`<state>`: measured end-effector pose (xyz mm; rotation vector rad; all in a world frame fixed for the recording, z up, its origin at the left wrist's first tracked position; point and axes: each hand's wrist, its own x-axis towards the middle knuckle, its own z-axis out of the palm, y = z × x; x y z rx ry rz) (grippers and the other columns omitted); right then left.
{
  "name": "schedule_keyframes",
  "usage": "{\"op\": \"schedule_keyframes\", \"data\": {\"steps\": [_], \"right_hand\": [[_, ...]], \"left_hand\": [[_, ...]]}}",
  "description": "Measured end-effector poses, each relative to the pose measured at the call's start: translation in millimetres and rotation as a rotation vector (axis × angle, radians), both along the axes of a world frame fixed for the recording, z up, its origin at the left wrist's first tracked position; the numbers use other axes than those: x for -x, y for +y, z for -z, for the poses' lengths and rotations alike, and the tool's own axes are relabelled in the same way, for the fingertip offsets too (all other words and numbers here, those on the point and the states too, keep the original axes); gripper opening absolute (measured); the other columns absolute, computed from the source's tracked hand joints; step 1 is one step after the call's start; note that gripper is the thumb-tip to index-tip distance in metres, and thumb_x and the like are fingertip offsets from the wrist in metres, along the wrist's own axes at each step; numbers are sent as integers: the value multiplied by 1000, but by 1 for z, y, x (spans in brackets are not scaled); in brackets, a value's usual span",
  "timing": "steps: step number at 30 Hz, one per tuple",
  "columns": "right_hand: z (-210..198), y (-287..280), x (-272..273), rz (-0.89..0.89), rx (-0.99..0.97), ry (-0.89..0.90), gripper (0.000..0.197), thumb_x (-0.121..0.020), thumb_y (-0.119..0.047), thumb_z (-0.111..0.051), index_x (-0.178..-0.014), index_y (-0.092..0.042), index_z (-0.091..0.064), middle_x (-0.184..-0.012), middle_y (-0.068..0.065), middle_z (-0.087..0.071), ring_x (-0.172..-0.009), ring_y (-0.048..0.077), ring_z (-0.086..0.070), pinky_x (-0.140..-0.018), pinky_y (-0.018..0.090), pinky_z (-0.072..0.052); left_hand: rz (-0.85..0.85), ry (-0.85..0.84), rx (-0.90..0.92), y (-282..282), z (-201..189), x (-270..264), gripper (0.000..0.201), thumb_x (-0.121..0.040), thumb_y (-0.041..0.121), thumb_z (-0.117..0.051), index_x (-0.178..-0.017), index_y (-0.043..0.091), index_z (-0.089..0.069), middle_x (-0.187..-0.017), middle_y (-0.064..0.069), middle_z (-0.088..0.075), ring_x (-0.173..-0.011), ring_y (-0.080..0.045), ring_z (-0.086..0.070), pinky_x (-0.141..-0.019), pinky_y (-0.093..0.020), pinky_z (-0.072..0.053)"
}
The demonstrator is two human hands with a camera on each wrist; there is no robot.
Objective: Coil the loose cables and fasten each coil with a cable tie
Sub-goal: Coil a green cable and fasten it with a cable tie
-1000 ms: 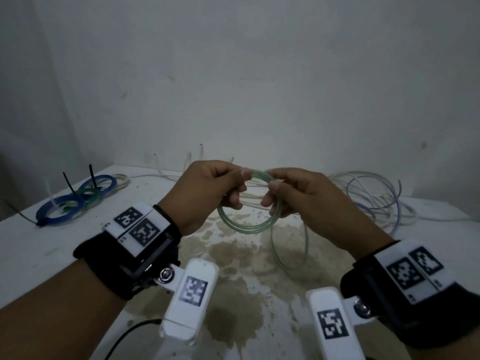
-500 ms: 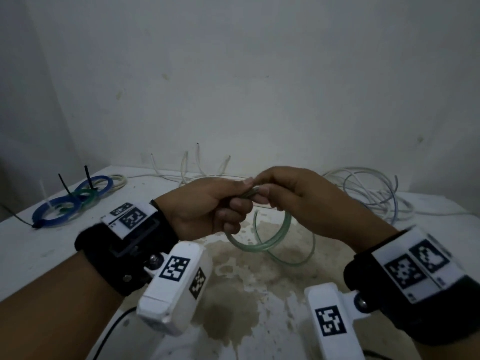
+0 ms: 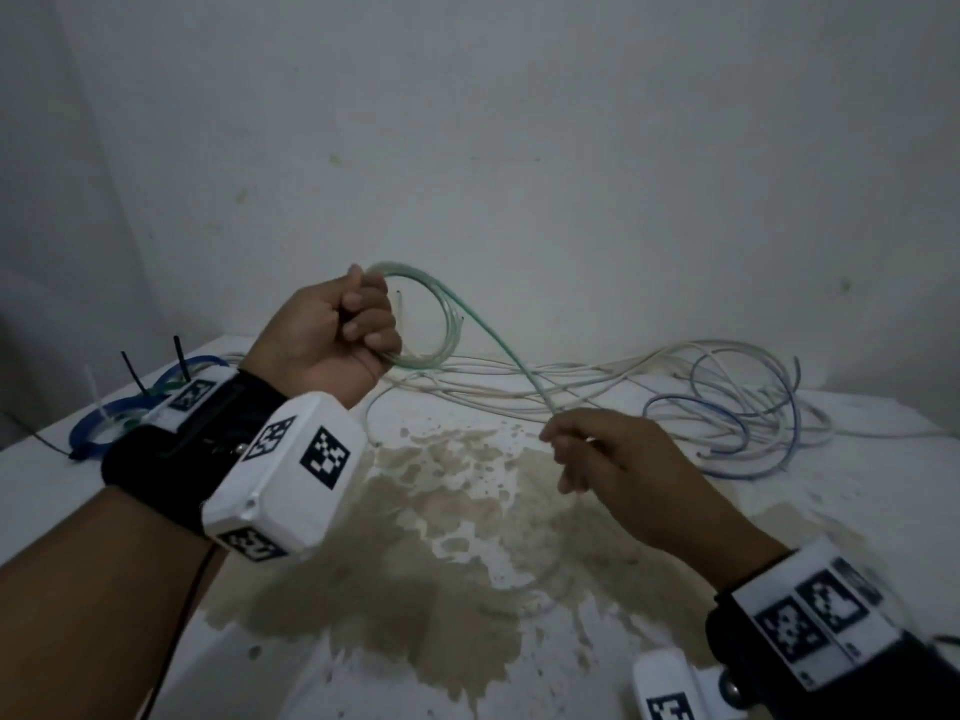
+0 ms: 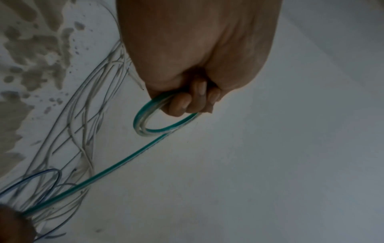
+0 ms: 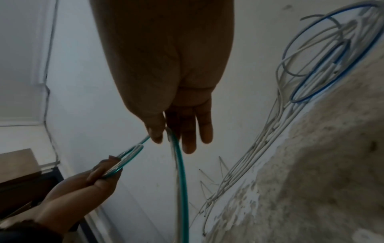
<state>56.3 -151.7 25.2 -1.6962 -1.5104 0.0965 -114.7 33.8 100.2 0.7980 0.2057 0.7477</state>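
Observation:
My left hand (image 3: 358, 330) is raised above the table and grips a small coil of clear green-striped cable (image 3: 441, 324) in its fist; the left wrist view shows the coil (image 4: 145, 123) looping out under the curled fingers. From the coil one strand runs down and right to my right hand (image 3: 561, 441), which pinches the strand (image 3: 498, 345) between thumb and forefinger, the other fingers straight. In the right wrist view the same strand (image 5: 180, 164) hangs down past the thumb. The cable's free end is not visible.
A tangle of loose white and blue cables (image 3: 727, 402) lies at the back right of the white table (image 3: 857, 485). Blue and green coils fastened with ties (image 3: 135, 407) sit at the left edge. A large brown stain (image 3: 415, 563) covers the table's middle. The wall stands close behind.
The hands were together on the coil in front of me. The left hand has risen with the coil, and the right has slid down and right along the strand.

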Motion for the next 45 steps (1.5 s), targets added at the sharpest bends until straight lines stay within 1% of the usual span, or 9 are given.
{"op": "schedule_keyframes", "data": {"steps": [5, 10, 19, 26, 30, 34, 38, 42, 45], "right_hand": [[4, -1, 2, -18, 156, -286, 43, -91, -1, -47, -128, -21, -56, -107, -15, -55, -98, 2, -52, -86, 7, -33], [8, -4, -7, 124, -126, -570, 14, -79, -13, -72, -93, -12, -72, -123, 11, -57, -114, 21, -51, -96, 28, -40], [10, -6, 20, 33, -170, -138, 10, -90, -28, -57, -88, -23, -66, -81, -11, -66, -79, -2, -58, -69, 4, -40], [-1, -6, 49, -74, -70, -211, 19, -92, -38, -50, -78, -27, -58, -70, -10, -62, -64, 5, -54, -56, 9, -36], [-11, -3, 58, -87, -147, -38, 14, -90, -29, -56, -76, -30, -55, -67, -13, -58, -66, 0, -57, -61, 11, -41], [-23, 0, 56, -90, -121, 263, 9, -91, -20, -59, -85, -16, -65, -77, -1, -70, -70, 13, -68, -75, 41, -55], [-36, 1, 51, -63, -125, 294, 20, -92, -21, -56, -78, -11, -66, -68, 5, -69, -64, 18, -66, -70, 42, -56], [-47, -1, 42, -90, -69, 462, 20, -92, -18, -57, -79, -5, -64, -72, 15, -70, -60, 25, -66, -67, 41, -58], [-38, -2, 39, -46, 4, 430, 20, -93, -17, -56, -78, -4, -61, -71, 13, -71, -59, 23, -67, -67, 40, -58]], "left_hand": [[-26, 7, 15, 0, 2, 1, 12, -82, 16, -41, -77, 12, -51, -53, 8, -34, -41, -6, -30, -44, -15, -34], [-3, -49, -16, 1, 3, 2, 6, -73, 9, -52, -73, 12, -47, -61, 6, -41, -46, -6, -40, -47, -16, -41], [26, -56, -45, -12, 15, -10, 12, -85, 14, -41, -79, 8, -49, -59, 5, -36, -46, -8, -36, -47, -18, -39], [-30, 105, -178, -33, 29, -27, 28, -102, 20, -32, -75, 15, -39, -60, 4, -38, -49, -9, -36, -48, -20, -38], [-174, 274, -379, -58, 35, -37, 22, -102, 11, -35, -80, 10, -40, -53, 3, -43, -45, -9, -37, -43, -19, -33], [-233, 443, -601, -73, 43, -41, 29, -101, 15, -38, -72, 10, -41, -51, 2, -45, -42, -13, -40, -41, -22, -34], [-208, 486, -688, -75, 50, -42, 20, -100, 15, -37, -81, 9, -40, -55, -2, -45, -45, -13, -43, -44, -23, -37], [-166, 434, -601, -75, 52, -44, 22, -101, 15, -35, -81, 9, -40, -54, -3, -45, -47, -16, -44, -46, -23, -39], [-129, 251, -293, -66, 45, -44, 26, -102, 13, -33, -76, 13, -37, -56, 1, -38, -44, -12, -36, -44, -22, -37]]}}
